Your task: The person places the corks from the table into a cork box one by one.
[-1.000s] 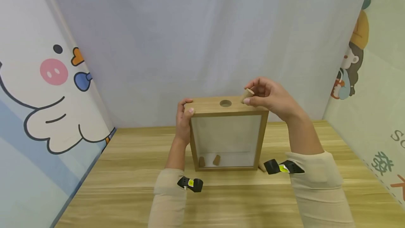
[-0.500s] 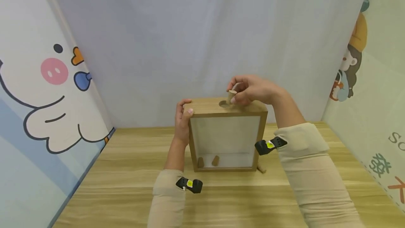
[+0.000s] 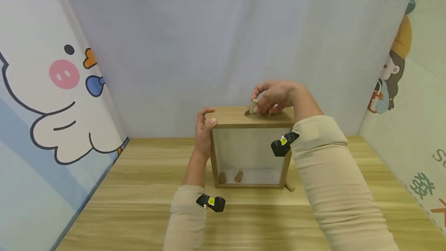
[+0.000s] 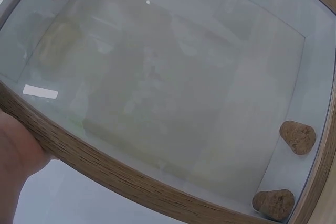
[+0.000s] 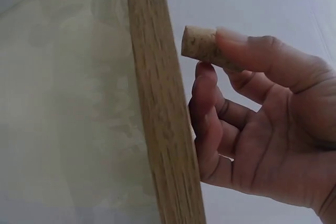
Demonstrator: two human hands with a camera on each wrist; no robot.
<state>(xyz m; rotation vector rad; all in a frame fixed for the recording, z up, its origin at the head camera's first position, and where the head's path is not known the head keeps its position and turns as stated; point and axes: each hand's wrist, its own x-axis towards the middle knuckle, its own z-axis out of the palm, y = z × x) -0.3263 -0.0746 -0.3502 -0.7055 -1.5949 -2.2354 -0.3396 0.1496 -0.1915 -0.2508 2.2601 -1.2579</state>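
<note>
A wooden shadow box (image 3: pixel 226 117) with a clear front stands upright on the table, a round hole (image 3: pixel 247 114) in its top. My left hand (image 3: pixel 203 133) grips its upper left corner, thumb on the front edge and fingers over the top. Between thumb and fingers my right hand (image 3: pixel 277 95) pinches a cork (image 5: pixel 198 43), its lower end right at the hole in the head view. Two more corks, one at the bottom left corner (image 4: pixel 274 204) and another cork (image 4: pixel 297 137) beside it, rest inside the box.
Another cork (image 3: pixel 290 186) lies on the wood-grain table (image 3: pixel 146 189) by the box's lower right corner, partly hidden behind it. A pale curtain (image 3: pixel 167 49) hangs behind, and printed cartoon panels (image 3: pixel 45 100) flank the table.
My right hand has carried the cork leftward along the box top, from its right end to the hole. My left hand keeps its grip on the corner.
</note>
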